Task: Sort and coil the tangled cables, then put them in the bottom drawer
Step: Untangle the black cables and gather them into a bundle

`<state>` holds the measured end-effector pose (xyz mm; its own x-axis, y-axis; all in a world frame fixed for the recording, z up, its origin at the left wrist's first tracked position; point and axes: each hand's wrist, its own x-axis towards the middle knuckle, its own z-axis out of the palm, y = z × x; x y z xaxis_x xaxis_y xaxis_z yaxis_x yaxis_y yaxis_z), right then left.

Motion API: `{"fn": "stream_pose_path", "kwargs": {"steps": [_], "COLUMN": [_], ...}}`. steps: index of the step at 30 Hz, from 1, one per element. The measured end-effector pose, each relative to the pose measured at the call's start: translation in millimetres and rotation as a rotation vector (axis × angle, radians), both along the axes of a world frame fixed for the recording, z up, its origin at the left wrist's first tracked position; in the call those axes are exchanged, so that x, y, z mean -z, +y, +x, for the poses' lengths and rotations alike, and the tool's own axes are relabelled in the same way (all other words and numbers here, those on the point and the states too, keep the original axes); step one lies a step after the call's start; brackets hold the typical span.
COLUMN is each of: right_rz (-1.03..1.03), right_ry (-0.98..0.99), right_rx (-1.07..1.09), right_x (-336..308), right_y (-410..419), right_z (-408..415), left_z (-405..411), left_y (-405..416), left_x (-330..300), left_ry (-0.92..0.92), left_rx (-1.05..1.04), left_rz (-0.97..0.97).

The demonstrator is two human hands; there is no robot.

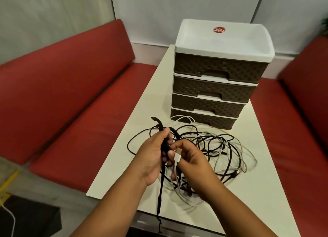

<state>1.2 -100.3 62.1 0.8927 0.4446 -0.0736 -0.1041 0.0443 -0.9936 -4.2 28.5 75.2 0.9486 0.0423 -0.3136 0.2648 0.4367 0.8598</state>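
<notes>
Left hand (153, 155), fingers closed around a flat black cable (161, 187), held upright; its lower end hangs past the tabletop (147, 98) edge at 6 o'clock. Right hand (192, 158) pinches a white plug (177, 158) between thumb and fingers, white cable (174, 174) trailing down. Hands touching, just above the tangled cable pile (221, 148), black and white mixed, lying at 3 o'clock of the hands. Drawer unit (220, 73) at 12 o'clock, four drawers; bottom drawer (204, 118) looks shut, partly hidden by loops. Red benches (71, 87) on both sides.
</notes>
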Motion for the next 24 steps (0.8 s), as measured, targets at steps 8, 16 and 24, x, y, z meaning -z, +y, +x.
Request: {"fn": "stream_pose_path", "kwargs": {"steps": [8, 16, 24], "right_rz": [0.143, -0.739, -0.867], "right_ry": [0.170, -0.360, -0.476], "right_rx": [0.223, 0.102, -0.236], "right_x": [37, 92, 74], "right_y": [-17, -69, -84], "right_z": [2, 13, 19], "left_z": [17, 23, 33], "left_y": [15, 40, 61], "left_x": [-20, -49, -82], "left_ry": [-0.096, -0.186, -0.364], "left_rx": [-0.197, -0.111, -0.100], "left_rz": [-0.259, -0.262, -0.350]}}
